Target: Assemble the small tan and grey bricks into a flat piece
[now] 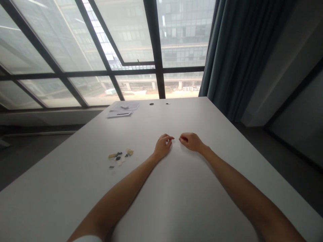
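Note:
Both my arms reach out over a white table. My left hand rests on the tabletop with its fingers curled and pinched together. My right hand lies just to its right, also curled into a pinch, fingertips facing the left hand's with a small gap between them. Whatever the fingers hold is too small to make out. A loose cluster of small yellow, black and white pieces lies on the table to the left of my left hand.
Papers with a small white object on them lie at the far left of the table, near two small dark dots. Behind the table are large windows and, at right, a dark blue curtain.

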Available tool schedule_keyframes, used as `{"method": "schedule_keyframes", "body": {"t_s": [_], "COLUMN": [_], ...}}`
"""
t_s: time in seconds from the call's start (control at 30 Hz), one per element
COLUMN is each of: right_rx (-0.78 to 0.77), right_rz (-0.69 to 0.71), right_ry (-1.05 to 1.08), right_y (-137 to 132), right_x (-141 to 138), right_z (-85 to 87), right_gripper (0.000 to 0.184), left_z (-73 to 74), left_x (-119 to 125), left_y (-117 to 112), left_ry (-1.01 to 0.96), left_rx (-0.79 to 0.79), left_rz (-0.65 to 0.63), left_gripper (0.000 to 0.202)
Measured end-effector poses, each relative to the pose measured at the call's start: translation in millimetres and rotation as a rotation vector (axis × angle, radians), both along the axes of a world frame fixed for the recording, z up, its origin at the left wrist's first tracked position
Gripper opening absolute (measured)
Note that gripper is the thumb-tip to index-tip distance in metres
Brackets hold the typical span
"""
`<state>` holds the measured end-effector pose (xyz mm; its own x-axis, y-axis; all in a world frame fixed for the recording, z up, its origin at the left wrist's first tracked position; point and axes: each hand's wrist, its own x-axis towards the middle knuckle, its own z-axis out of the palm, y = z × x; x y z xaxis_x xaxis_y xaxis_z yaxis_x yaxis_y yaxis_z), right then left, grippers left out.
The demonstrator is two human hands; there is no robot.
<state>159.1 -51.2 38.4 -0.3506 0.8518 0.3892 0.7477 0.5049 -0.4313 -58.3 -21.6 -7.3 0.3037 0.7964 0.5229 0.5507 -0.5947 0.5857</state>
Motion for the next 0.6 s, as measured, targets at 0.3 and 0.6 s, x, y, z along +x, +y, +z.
{"method": "schedule_keyframes", "body": {"t_s": [0.3, 0.6], "right_rx": [-0.057, -0.095], "right_rz": [0.193, 0.182], "right_ry": [-0.200, -0.190], "right_y": [-16, -17], "right_x": [-26, -27], "right_z": [-23.5, -22.3], "right_gripper": [0.024, 0.019], "left_z": [-1.0, -0.1], "left_x": [1, 0], "left_y": [-1, -2], "left_ry": [-0.011, -0.034], "left_rx": [-0.012, -0.018], "left_rz": [-0.001, -0.011], "left_gripper": [0.026, 0.026]}}
